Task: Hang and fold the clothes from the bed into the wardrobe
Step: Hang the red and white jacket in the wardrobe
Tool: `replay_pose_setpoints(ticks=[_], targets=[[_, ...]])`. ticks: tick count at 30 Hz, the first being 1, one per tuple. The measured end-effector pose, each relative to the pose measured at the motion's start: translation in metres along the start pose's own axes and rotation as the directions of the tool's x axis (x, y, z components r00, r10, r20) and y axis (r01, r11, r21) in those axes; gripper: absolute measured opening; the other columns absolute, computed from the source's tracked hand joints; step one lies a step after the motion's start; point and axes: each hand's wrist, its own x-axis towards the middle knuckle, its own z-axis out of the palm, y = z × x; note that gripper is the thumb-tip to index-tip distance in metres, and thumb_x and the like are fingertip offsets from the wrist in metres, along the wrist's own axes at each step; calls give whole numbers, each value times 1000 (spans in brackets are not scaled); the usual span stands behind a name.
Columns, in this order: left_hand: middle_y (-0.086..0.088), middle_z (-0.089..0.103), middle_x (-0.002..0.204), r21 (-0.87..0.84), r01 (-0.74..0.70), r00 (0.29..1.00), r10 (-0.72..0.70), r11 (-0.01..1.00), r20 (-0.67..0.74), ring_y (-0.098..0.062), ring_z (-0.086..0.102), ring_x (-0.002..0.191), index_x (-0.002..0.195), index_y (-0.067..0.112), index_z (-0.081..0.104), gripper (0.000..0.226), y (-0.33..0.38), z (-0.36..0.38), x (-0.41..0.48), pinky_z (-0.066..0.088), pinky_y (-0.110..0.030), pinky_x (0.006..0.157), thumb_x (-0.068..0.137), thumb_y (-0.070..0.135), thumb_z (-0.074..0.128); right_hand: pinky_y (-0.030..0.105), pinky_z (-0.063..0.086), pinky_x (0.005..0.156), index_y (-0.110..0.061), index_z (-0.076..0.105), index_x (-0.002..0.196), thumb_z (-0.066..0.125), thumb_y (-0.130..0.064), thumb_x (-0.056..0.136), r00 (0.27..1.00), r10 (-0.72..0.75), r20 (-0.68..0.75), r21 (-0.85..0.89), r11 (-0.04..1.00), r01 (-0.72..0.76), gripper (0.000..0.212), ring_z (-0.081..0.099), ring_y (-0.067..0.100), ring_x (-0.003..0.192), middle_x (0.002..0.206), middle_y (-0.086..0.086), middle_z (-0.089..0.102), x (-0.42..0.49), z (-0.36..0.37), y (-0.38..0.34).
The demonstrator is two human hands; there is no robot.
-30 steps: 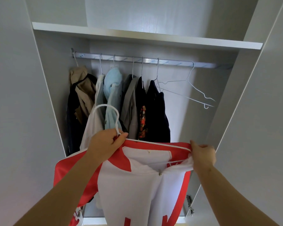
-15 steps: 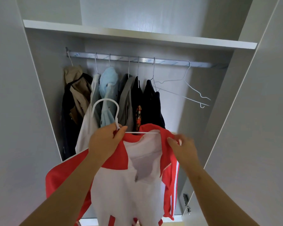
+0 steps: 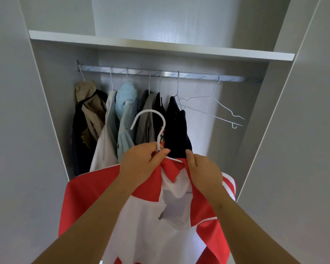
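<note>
An open wardrobe (image 3: 227,134) with pale grey panels fills the whole frame, seen from below and close up. Its two doors stand wide, the left door (image 3: 11,130) covering the left edge of the frame and the right door (image 3: 303,149) covering the right edge. A white shelf (image 3: 160,47) runs across the upper part of the frame, with a bare grey recess above it. Just below the shelf a silver rail (image 3: 194,77) crosses from left to right.

A red and white jacket (image 3: 95,193) spreads across the lower centre of the frame, in front of the wardrobe and below the rail, draped on a white hanger (image 3: 151,110) whose hook points up, not on the rail.

A row of hung clothes (image 3: 126,119), tan, black, white, pale blue and grey, crowds the left half of the rail. Empty wire hangers (image 3: 221,104) hang on its right half, well apart from the right wall.

At centre, the left hand (image 3: 141,162) pinches the hanger's neck just under the hook. Just beside it, the right hand (image 3: 204,172) has its fingers curled around the jacket's red collar edge.
</note>
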Motion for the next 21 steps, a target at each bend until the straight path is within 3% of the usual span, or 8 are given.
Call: replay_pose_setpoints(ticks=[2,5,10,14,16,17,19,21], targets=[[2,65,71,-27,-7,997,8,1000,71,-12,58,66,84,16,69,66,0,-3,0,48,-30,64,69,69,33,34,43,75,-8,54,68,26,-38,101,999,45,-17,56,997,-44,53,57,30,78,71,7,58,3,0,3],[3,69,89,49,-50,988,42,998,149,-13,62,83,103,19,69,45,-7,-12,-2,45,-24,74,79,55,56,33,42,68,-10,42,55,31,-34,99,978,194,-71,134,974,-184,52,54,30,71,61,7,49,6,-5,18],[-6,68,94,290,38,999,-37,956,-9,-21,58,89,107,15,67,26,-23,-19,-10,35,-22,73,91,32,55,36,45,69,7,54,69,34,-28,97,935,318,-154,155,943,-295,49,55,36,70,69,19,55,9,-10,32],[-1,55,83,89,262,960,-251,961,-124,-14,49,76,89,13,57,12,-10,-8,-11,34,-22,68,93,23,52,36,46,67,1,48,61,35,-27,96,935,294,-198,156,951,-266,47,47,31,60,61,16,50,8,-8,27],[0,50,79,-56,273,962,-274,960,2,-17,50,70,81,16,50,12,2,-5,-15,43,-29,63,91,20,55,37,46,68,0,48,61,36,-26,96,923,325,-208,175,941,-291,46,46,30,59,60,15,49,10,-7,28],[2,49,78,-73,224,967,-212,972,139,-15,50,66,79,19,48,14,7,-4,-18,48,-32,64,90,21,56,37,46,69,1,49,61,36,-26,96,915,340,-216,185,935,-303,46,45,30,59,59,15,48,10,-8,30],[8,49,71,-108,169,895,-107,980,433,-9,49,60,79,23,49,14,9,-9,-21,53,-28,61,90,26,58,37,45,71,6,52,64,36,-26,96,905,360,-226,197,927,-320,48,46,30,59,59,15,48,10,-8,34],[13,54,73,-79,110,877,-59,991,478,-4,53,65,85,25,55,10,3,-19,-18,51,-25,63,90,33,57,36,43,71,7,52,64,36,-27,96,901,372,-224,209,921,-328,48,45,29,58,58,14,46,8,-8,38]])
